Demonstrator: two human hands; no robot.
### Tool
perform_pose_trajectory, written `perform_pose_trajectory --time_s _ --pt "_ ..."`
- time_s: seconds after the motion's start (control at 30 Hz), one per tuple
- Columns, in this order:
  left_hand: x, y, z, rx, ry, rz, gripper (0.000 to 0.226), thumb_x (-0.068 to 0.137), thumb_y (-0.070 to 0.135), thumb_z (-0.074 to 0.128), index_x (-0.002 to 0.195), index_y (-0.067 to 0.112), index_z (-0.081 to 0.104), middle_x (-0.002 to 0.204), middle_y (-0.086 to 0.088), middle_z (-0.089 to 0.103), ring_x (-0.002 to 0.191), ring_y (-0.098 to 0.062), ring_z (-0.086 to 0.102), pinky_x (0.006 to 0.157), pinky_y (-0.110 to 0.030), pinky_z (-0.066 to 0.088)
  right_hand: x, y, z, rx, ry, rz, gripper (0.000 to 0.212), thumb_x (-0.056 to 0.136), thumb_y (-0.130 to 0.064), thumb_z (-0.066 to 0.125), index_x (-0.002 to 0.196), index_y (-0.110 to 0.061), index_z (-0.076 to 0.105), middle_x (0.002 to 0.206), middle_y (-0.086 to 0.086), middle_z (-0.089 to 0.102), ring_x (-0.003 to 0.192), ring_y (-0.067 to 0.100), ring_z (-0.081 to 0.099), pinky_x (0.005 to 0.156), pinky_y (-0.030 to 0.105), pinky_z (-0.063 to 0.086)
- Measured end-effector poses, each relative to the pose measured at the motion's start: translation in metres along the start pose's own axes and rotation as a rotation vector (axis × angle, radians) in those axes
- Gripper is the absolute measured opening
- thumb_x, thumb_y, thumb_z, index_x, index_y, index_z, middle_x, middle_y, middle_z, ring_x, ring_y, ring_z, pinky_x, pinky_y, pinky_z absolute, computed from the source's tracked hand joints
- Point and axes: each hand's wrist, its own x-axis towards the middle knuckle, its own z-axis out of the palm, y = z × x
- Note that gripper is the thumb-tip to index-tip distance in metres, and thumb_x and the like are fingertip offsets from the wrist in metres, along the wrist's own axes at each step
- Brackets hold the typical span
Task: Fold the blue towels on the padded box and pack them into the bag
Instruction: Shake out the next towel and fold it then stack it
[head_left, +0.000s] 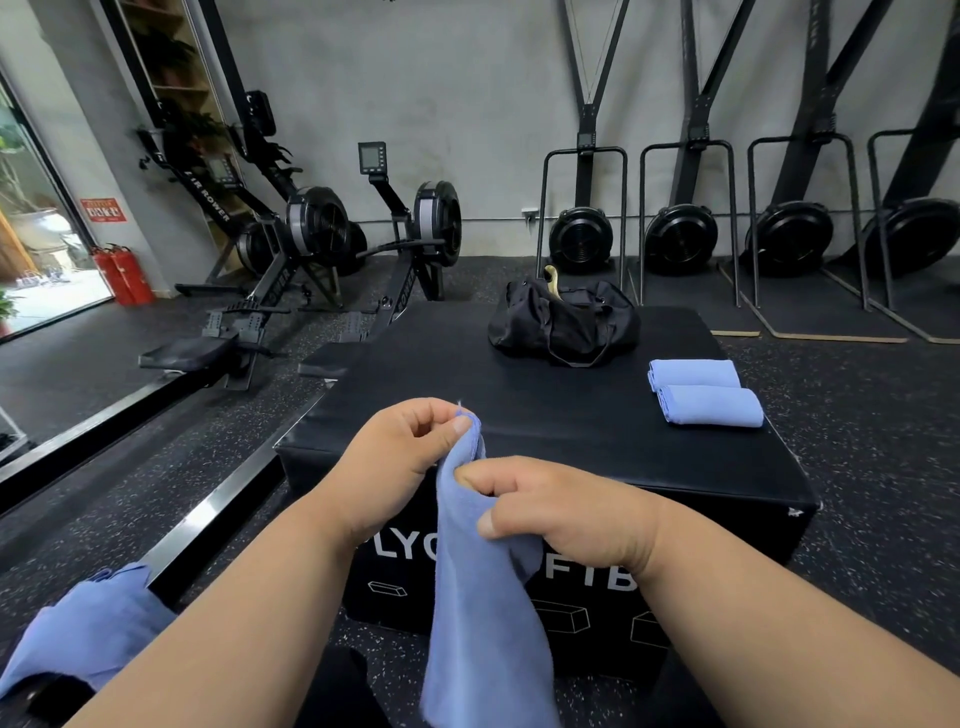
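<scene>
Down at the far left, a loose blue towel (88, 623) lies bunched beside the person, off the padded box (519, 410) and not yet folded. Next, the left hand (410, 457) pinches the top corner of the hanging towel (483, 597) between thumb and forefinger, raised just above the box's near edge. The right hand (561, 514), touching the same cloth a little lower, grips its edge between thumb and curled fingers — the rest droops down in front of the box. To do this step well, I would slide the right hand along the top hem to the other corner, draw the cloth taut and square, then lay it flat on the box before folding. Further right and back, the black bag (563, 322) sits on the box, seemingly open, and two folded towels (706, 395) rest side by side near the right edge — a fair guide for size.
</scene>
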Motion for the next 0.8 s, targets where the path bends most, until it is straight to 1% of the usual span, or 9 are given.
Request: perform_pose_trajectory --time_s 0.13,0.2,0.27,0.4,0.53,0.6,0.7,0.77,0.8 --pt "0.001 -0.002 -0.004 0.004 0.026 -0.004 0.02 0.106 0.026 0.064 0.099 0.015 0.078 0.097 -0.006 0.079 0.086 -0.015 0.07 0.083 -0.034 0.055 -0.003 0.0 -0.002 -0.035 0.029 -0.047 0.025 0.086 -0.025 0.05 0.086 -0.002 0.04 0.085 0.024 0.035 0.08 0.042 0.032 0.07 0.061 0.033" --pt "0.001 -0.005 -0.007 -0.001 0.046 -0.003 0.018 0.106 0.023 0.064 0.102 0.014 0.078 0.098 -0.006 0.08 0.087 -0.015 0.071 0.084 -0.035 0.055 -0.005 -0.001 -0.005 -0.053 0.054 -0.075 0.021 0.094 -0.022 0.047 0.084 -0.004 0.044 0.085 0.018 0.04 0.081 0.032 0.035 0.074 0.052 0.036" --pt "0.001 -0.007 -0.009 -0.014 0.068 0.004 0.017 0.105 0.02 0.063 0.103 0.012 0.078 0.096 -0.003 0.08 0.085 -0.012 0.071 0.082 -0.029 0.053 -0.006 0.0 -0.009 -0.126 0.088 -0.111 0.022 0.103 -0.013 0.045 0.082 -0.007 0.049 0.084 0.002 0.046 0.082 0.017 0.04 0.078 0.045 0.039" --pt "0.002 -0.009 -0.016 -0.056 0.108 -0.002 0.018 0.105 0.02 0.065 0.105 0.008 0.077 0.101 -0.01 0.08 0.089 -0.016 0.072 0.087 -0.036 0.055 -0.006 0.008 -0.015 -0.127 0.181 -0.062 0.013 0.097 -0.011 0.059 0.091 -0.023 0.063 0.082 -0.012 0.051 0.077 0.007 0.044 0.073 0.033 0.04" --pt "0.001 -0.01 -0.024 -0.038 0.167 0.002 0.015 0.104 0.022 0.067 0.101 0.011 0.078 0.097 -0.013 0.078 0.086 -0.015 0.068 0.093 -0.047 0.056 -0.01 0.013 -0.017 -0.174 0.3 -0.093 0.038 0.09 -0.003 0.06 0.104 -0.037 0.064 0.071 -0.014 0.05 0.067 0.009 0.042 0.064 0.029 0.039" --pt "0.0 -0.011 -0.029 -0.023 0.181 0.011 0.016 0.103 0.026 0.069 0.1 0.012 0.077 0.102 -0.018 0.077 0.089 -0.018 0.067 0.101 -0.055 0.053 -0.011 0.015 -0.02 -0.327 0.367 -0.103 0.049 0.087 -0.004 0.059 0.118 -0.042 0.062 0.079 -0.017 0.057 0.07 0.005 0.048 0.067 0.024 0.042" --pt "-0.002 -0.01 -0.032 0.011 0.191 0.022 0.02 0.097 0.035 0.072 0.1 0.016 0.078 0.106 -0.014 0.078 0.094 -0.021 0.069 0.105 -0.059 0.05 -0.01 0.019 -0.024 -0.615 0.497 -0.111 0.057 0.086 -0.01 0.061 0.132 -0.044 0.058 0.1 -0.031 0.061 0.097 0.0 0.059 0.082 0.016 0.045" --pt "-0.003 -0.011 -0.031 0.065 0.191 0.028 0.014 0.1 0.03 0.071 0.099 0.019 0.079 0.105 -0.009 0.079 0.096 -0.018 0.07 0.104 -0.054 0.051 -0.006 0.024 -0.024 -0.807 0.563 -0.088 0.042 0.086 -0.017 0.062 0.122 -0.038 0.062 0.107 -0.021 0.064 0.097 0.007 0.06 0.086 0.026 0.048" --pt "-0.003 -0.011 -0.029 0.094 0.19 0.03 0.013 0.102 0.029 0.07 0.098 0.021 0.079 0.105 -0.007 0.079 0.096 -0.017 0.07 0.103 -0.052 0.052 -0.004 0.026 -0.024 -0.892 0.6 -0.059 0.029 0.087 -0.02 0.062 0.112 -0.034 0.063 0.101 -0.015 0.062 0.091 0.012 0.059 0.081 0.031 0.048"
